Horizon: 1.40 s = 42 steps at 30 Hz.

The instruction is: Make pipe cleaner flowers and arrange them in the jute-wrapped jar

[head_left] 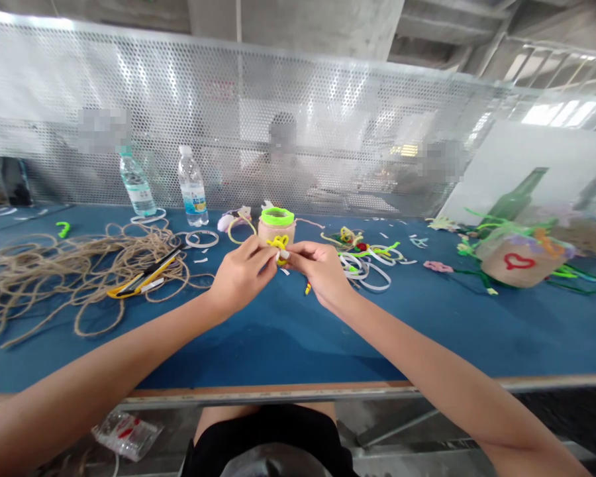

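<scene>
In the head view, a yellow pipe-cleaner flower point(278, 242) is pinched between the fingertips of my left hand point(241, 273). A small white piece point(283, 254), which looks like tape, lies against the flower. The closed thumb and fingers of my right hand point(328, 270) grip at that white piece; the exact contact is too small to make out. Just behind my fingers stands a twine-covered jar point(271, 231) with a bright green fuzzy rim. The flower overlaps the jar's front in view; I cannot tell whether they touch.
Loose twine point(94, 265) spreads over the left, with a yellow utility knife point(146, 273) on it. Two water bottles point(193, 189) stand behind. Pipe cleaners point(372, 268) lie right of the jar. Farther right are a heart-marked pot point(506, 262) and a green bottle point(516, 192).
</scene>
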Motion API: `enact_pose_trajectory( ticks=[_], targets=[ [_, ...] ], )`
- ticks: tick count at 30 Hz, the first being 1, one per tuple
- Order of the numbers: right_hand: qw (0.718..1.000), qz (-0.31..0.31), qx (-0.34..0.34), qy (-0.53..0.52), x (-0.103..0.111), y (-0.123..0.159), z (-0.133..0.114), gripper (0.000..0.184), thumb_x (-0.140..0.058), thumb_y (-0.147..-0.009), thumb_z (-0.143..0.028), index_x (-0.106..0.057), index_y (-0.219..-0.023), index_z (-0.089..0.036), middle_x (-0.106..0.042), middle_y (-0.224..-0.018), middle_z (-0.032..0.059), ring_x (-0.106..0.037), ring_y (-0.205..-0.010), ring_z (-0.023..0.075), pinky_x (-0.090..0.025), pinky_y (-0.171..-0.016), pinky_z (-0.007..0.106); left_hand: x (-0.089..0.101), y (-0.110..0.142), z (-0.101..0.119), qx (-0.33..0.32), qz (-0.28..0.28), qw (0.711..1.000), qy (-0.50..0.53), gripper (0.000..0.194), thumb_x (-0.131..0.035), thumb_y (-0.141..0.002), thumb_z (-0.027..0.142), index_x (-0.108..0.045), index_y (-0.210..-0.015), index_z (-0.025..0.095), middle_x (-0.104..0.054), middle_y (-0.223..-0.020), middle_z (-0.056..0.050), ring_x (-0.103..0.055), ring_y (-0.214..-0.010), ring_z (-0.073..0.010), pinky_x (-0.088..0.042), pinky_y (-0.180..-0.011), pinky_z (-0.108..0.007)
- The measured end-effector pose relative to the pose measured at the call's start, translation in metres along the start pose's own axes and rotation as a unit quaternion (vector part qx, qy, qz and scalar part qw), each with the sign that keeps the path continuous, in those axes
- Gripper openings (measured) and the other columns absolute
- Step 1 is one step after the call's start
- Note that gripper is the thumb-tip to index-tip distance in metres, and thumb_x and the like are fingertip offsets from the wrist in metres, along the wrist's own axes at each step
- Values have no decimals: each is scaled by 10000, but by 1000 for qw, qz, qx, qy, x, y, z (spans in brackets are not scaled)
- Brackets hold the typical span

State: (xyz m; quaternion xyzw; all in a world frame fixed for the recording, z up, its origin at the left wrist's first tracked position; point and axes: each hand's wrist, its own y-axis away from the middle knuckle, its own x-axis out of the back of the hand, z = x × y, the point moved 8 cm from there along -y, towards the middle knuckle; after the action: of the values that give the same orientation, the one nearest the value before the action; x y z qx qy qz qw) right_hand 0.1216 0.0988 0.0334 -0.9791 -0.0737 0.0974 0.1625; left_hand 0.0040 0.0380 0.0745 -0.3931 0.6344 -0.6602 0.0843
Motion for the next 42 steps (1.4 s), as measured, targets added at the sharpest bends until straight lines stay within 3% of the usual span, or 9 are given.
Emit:
enact_pose_trajectory(
  ticks=[9,21,31,42],
  targets=[
    [999,41,10,-3,1,7,-8,49,-718,-589,-186,-709,-638,-189,-670,-619,-1,-601,-591,125,-509,-675,314,1,0,10,-36,3,999,-28,126,-489,-878,109,-609,-842,127,-554,-778,-44,-566,-675,-115,-493,-612,-220],
    [997,7,-7,-71,-5,9,-10,212,-780,-585,-231,-694,-772,-183,-697,-738,1,-645,-701,123,-529,-777,315,8,-3,4,-21,40,999,-10,106,-519,-866,82,-605,-905,131,-567,-799,-41,-555,-699,-105,-499,-645,-216],
    [999,21,-42,-20,-3,10,-13,185,-797,-577,-265,-695,-690,-159,-686,-686,10,-607,-585,102,-539,-706,306,8,-1,5,-27,36,999,-29,98,-522,-872,102,-609,-899,137,-554,-799,-37,-544,-683,-104,-493,-628,-215],
    [999,11,-22,-20,-4,9,-12,165,-788,-586,-289,-712,-684,-181,-691,-702,12,-634,-653,132,-545,-747,335,9,-2,9,-30,45,998,-28,96,-513,-879,97,-597,-898,140,-547,-790,-31,-542,-670,-95,-492,-626,-208]
  ],
)
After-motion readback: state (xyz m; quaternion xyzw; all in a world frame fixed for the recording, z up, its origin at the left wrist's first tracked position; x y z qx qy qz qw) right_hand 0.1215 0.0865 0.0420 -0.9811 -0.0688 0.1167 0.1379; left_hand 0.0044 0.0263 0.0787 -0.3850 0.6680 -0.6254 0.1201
